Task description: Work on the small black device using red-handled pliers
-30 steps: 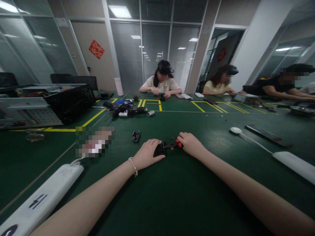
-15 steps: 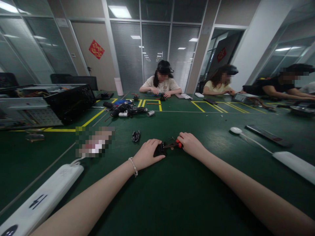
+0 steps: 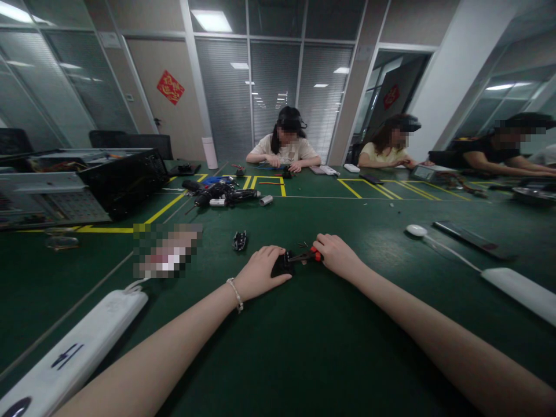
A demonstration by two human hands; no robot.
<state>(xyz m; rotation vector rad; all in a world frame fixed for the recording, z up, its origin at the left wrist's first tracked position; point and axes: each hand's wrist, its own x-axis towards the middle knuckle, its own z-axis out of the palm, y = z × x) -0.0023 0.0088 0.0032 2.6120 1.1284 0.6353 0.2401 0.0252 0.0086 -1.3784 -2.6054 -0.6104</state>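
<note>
My left hand (image 3: pixel 263 269) is closed around a small black part (image 3: pixel 283 265) on the green tabletop, thumb on the near side and fingers on the far side. Its exact kind is too small to make out. Red-handled pliers (image 3: pixel 309 255) are gripped in my right hand (image 3: pixel 337 255). Their dark jaws point left and meet the black part near its upper edge. A few tiny thin pieces (image 3: pixel 303 244) lie just beyond the pliers. Left of my hands, another small black part with metallic bits (image 3: pixel 239 240) rests on the table.
White power strips (image 3: pixel 87 341) lie at left and right, the right one (image 3: pixel 521 286) near a dark flat device (image 3: pixel 471 238). A heap of black cables and tools (image 3: pixel 221 192) sits farther back. An opened computer case (image 3: pixel 121 184) stands at left. Several people sit across the table.
</note>
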